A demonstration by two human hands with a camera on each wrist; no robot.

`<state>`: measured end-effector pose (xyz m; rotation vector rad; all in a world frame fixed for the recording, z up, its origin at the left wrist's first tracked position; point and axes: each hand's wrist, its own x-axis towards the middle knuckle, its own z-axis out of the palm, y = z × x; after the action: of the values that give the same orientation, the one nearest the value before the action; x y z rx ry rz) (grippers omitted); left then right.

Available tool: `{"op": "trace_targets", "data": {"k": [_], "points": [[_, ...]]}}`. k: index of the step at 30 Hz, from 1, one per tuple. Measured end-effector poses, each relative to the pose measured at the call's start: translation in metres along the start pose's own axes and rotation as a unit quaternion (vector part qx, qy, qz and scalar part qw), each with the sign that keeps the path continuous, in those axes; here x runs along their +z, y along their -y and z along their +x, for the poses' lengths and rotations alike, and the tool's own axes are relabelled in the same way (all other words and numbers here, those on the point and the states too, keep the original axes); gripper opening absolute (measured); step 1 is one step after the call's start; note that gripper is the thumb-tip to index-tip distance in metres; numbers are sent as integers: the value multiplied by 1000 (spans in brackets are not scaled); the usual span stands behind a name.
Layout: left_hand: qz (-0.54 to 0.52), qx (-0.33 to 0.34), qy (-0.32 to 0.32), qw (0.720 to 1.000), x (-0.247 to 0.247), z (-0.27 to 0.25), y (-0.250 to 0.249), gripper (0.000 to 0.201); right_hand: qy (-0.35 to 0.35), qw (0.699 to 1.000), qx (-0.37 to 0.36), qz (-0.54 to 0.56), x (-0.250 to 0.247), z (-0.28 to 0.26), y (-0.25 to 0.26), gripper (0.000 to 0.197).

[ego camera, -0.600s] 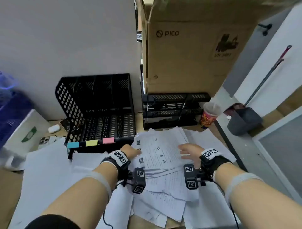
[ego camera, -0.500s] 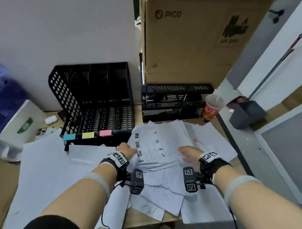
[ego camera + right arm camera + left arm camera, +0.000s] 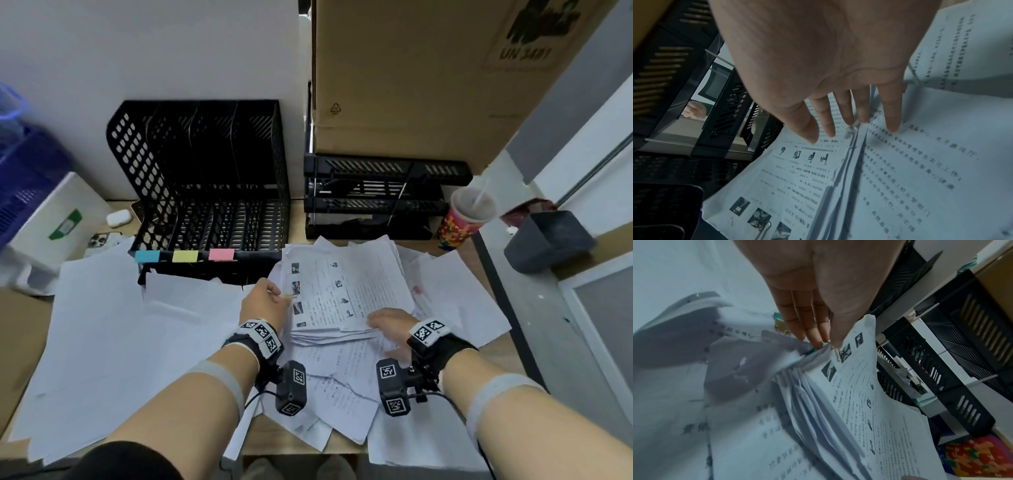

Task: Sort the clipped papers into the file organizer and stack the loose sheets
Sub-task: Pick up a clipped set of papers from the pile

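A bundle of printed pages with small photos (image 3: 346, 294) lies on a heap of papers at mid-desk. My left hand (image 3: 277, 296) pinches its left edge, thumb on the top page and fingers beneath (image 3: 828, 342), beside a wire paper clip (image 3: 835, 353). A green-and-gold binder clip (image 3: 780, 322) shows on papers under the hand. My right hand (image 3: 373, 320) is at the bundle's near right corner with straight fingers (image 3: 830, 128), thumb and forefinger on the top page and little finger on the sheet below. The black mesh file organizer (image 3: 205, 178), with blue, yellow and pink labels, stands behind the left hand. Loose blank sheets (image 3: 120, 342) spread to the left.
Stacked black letter trays (image 3: 376, 192) sit under a large cardboard box (image 3: 428, 85) at the back. A paper cup with a straw (image 3: 462, 219) stands right of the heap, near the desk's right edge. An earbud case (image 3: 118, 218), a phone (image 3: 101, 240) and a white box (image 3: 51, 219) lie at the left.
The view has tilted down. My left hand has closed on the bundle's left edge, and my right hand has slid back to its near right corner.
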<state>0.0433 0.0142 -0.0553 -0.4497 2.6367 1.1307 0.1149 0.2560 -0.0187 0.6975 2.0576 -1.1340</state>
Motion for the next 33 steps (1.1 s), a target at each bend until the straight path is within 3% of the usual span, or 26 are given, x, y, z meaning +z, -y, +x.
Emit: {"op": "trace_targets", "data": {"k": [7,10,12,14,17,20,21,24,28,33], "points": [[-38,64,70,995,-5,-10,-7,5,21,998,22,53,-6,-7,13,37],[-75,81,99,989,-22,-12,-13,15,-85,994,-53,-38,-14,-2,29,47],[-88,97,114,985,-40,-14,-17,13,-174,971,-127,-98,-20,-3,51,58],[-96,108,114,983,-60,-17,-22,12,-211,942,-208,-156,-26,-5,75,68],[-110,107,114,982,-86,-22,-23,13,-142,935,-234,-225,-27,-6,108,71],[-143,67,89,983,-107,-28,-15,13,-40,942,-216,-252,-15,-5,120,13],[-157,45,78,984,-113,-29,-11,16,-29,946,-217,-241,-9,-4,121,9],[-190,-29,57,980,-131,-33,5,34,-33,956,-229,-181,11,0,120,26],[-251,-93,44,962,-156,-39,26,28,-13,967,-225,-121,44,0,127,15],[-307,-128,57,941,-176,-48,51,30,9,968,-238,-82,77,-4,145,21]]}}
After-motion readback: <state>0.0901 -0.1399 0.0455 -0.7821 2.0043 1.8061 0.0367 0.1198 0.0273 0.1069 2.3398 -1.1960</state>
